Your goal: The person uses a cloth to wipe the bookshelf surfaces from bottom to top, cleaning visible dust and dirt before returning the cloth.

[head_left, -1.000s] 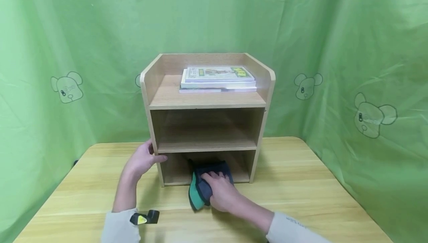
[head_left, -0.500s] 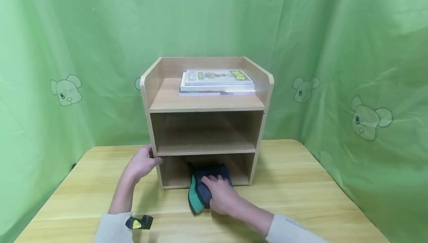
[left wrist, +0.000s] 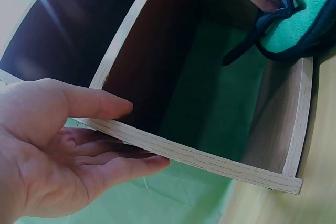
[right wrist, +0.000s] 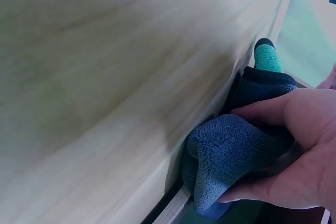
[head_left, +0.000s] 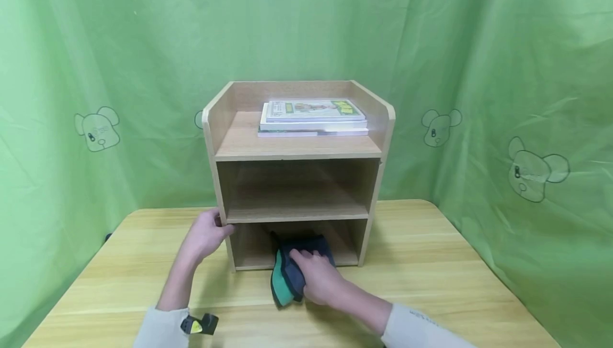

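A small wooden shelf point(head_left: 298, 218) stands on the table. At its left side panel, my left hand point(head_left: 203, 236) grips the front edge; in the left wrist view the thumb lies inside the panel point(left wrist: 210, 161) and the fingers lie outside. My right hand point(head_left: 322, 280) holds a folded cleaning cloth point(head_left: 281, 284), dark blue on one face and green on the other with dark edging. This cloth sits at the front opening of the lowest compartment, partly over its bottom board. In the right wrist view, thumb and fingers pinch the bunched blue cloth point(right wrist: 226, 145).
A stack of several books point(head_left: 313, 117) lies on the top board, which has raised sides and back. Around the wooden table point(head_left: 431, 273) hangs a green curtain point(head_left: 306, 39) with cartoon animals. The lowest compartment's side walls enclose the right hand's work.
The left hand shifts slightly, with its thumb less far inside the panel than a second ago. The right hand and cloth stay nearly in place, and the view tilts a little.
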Available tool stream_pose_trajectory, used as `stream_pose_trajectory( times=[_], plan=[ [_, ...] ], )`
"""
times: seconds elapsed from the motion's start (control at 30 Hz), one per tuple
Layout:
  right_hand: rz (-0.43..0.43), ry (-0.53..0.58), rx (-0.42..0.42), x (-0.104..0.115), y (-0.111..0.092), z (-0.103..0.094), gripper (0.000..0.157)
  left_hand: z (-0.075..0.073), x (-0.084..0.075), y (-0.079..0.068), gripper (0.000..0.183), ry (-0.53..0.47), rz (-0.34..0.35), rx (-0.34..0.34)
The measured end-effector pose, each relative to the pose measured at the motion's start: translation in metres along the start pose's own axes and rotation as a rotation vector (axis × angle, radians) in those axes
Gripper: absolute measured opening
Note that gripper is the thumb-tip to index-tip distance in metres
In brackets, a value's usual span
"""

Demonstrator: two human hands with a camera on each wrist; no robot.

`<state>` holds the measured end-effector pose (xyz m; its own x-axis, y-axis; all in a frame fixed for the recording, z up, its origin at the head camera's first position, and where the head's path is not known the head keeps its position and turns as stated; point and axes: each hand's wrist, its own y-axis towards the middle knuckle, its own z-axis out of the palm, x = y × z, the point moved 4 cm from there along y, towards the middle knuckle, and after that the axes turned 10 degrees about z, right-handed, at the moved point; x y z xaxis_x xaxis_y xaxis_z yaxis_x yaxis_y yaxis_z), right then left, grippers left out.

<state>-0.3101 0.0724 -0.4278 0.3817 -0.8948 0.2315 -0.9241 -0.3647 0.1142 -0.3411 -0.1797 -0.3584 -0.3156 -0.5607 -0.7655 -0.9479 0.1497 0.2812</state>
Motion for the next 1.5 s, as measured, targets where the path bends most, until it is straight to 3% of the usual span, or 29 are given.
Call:
stream_pose_trajectory(
  times=[0.3, 0.53, 0.73, 0.9, 1.13, 1.33, 1.5],
  plan=[
    [-0.018, -0.023, -0.051, 0.000, -0.002, 0.003, 0.073, 0.000, 0.001, 0.001, 0.037, 0.010, 0.000, -0.012],
    [-0.049, 0.073, -0.134, -0.005, 0.002, 0.000, 0.060, -0.001, 0.002, 0.000, 0.038, 0.002, -0.001, -0.006],
    [-0.028, 0.151, -0.154, -0.007, 0.002, -0.011, 0.059, 0.001, 0.004, -0.001, 0.038, -0.021, 0.002, 0.003],
    [-0.004, 0.222, -0.159, 0.003, -0.003, -0.041, 0.059, -0.001, 0.004, 0.000, 0.038, -0.001, 0.012, 0.001],
    [0.015, 0.275, -0.198, 0.026, -0.019, -0.104, 0.065, -0.003, 0.004, 0.003, 0.038, 0.008, 0.015, -0.002],
    [0.014, 0.337, -0.276, 0.034, -0.027, -0.149, 0.076, -0.003, 0.004, 0.003, 0.039, 0.000, 0.006, -0.001],
    [0.008, 0.316, -0.392, 0.028, -0.023, -0.170, 0.073, -0.003, 0.004, 0.001, 0.036, 0.001, 0.003, -0.001]
  ],
)
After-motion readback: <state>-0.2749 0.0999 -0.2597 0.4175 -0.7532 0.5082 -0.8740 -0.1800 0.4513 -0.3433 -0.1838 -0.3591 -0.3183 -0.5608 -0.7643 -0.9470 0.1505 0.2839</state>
